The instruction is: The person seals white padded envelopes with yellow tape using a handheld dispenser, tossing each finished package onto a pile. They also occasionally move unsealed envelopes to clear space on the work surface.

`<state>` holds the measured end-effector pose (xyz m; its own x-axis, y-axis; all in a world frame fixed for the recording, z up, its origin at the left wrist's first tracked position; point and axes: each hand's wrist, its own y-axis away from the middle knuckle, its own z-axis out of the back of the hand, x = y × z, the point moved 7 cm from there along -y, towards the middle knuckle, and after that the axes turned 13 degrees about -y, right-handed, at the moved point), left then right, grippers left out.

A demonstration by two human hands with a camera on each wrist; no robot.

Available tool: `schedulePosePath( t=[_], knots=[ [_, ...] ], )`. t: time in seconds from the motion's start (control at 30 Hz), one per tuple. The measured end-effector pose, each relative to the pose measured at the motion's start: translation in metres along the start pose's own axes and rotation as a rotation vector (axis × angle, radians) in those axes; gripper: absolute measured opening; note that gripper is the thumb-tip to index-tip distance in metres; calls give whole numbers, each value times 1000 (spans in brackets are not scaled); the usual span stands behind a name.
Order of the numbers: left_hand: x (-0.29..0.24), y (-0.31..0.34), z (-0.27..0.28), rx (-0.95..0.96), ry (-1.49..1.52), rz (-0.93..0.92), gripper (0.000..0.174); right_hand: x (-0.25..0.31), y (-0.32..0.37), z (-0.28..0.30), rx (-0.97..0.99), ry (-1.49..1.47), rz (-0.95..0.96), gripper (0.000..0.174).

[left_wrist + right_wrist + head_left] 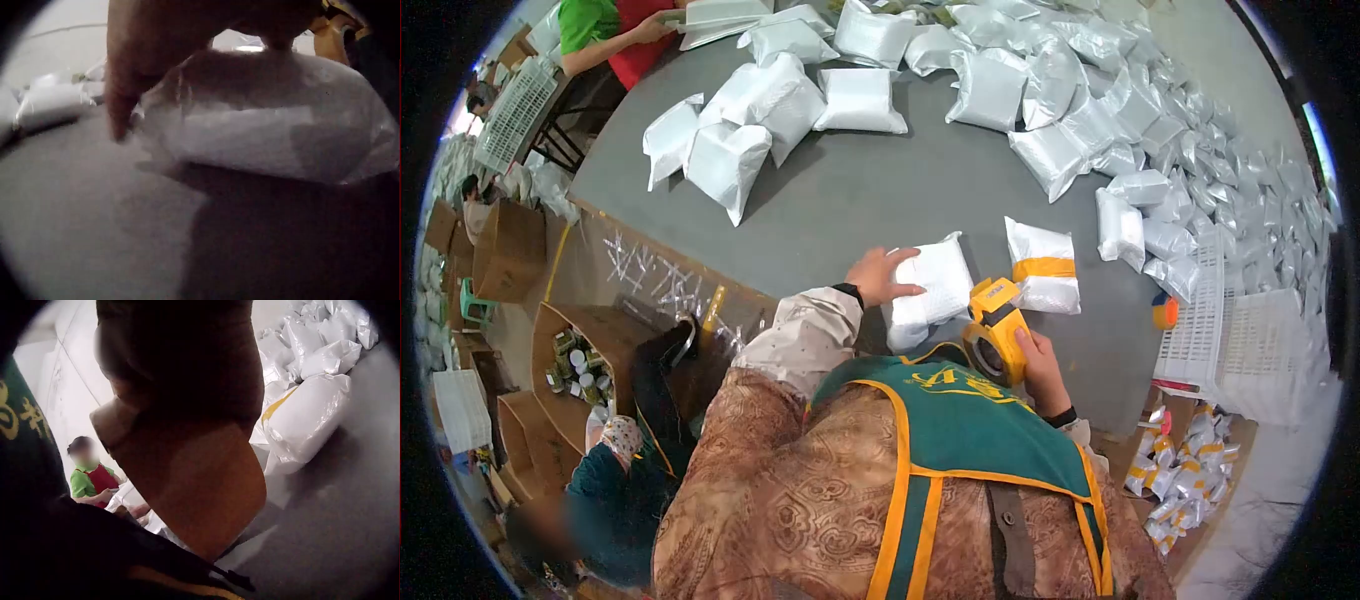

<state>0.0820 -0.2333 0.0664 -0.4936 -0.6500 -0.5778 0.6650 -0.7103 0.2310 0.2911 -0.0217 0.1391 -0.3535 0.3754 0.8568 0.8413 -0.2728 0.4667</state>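
In the head view, my left hand [877, 277] holds a white plastic parcel [945, 268] by its left side, on the grey table in front of my body. The left wrist view shows its fingers [122, 94] bent over the parcel's top and down one end. My right hand [1045, 370] grips a yellow tape dispenser [997, 318] at the parcel's right corner. In the right wrist view, the hand and dispenser are dark and fill the middle. Beyond the dispenser lies another white parcel [1038, 245] with an orange-yellow band of tape around it.
Loose white parcels [745, 115] lie at the table's far left, and a large heap [1135, 110] covers the right. White plastic crates [1250, 340] stand at the right edge. A person in green and red [615, 35] works at the far end; another person [625, 480] is at lower left beside cardboard boxes.
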Motion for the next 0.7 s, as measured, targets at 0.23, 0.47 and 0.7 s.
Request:
schedulePosePath(
  t=[0.23,0.47,0.7],
  knots=[
    [-16,47,-21,-302,-218,259,66,-18,-2,1,21,171,23,36],
    [-71,61,-26,150,1019,135,34,-17,6,-14,111,560,35,40],
    [-46,53,-42,172,1233,252,17,-5,6,-38,142,572,75,42]
  ],
)
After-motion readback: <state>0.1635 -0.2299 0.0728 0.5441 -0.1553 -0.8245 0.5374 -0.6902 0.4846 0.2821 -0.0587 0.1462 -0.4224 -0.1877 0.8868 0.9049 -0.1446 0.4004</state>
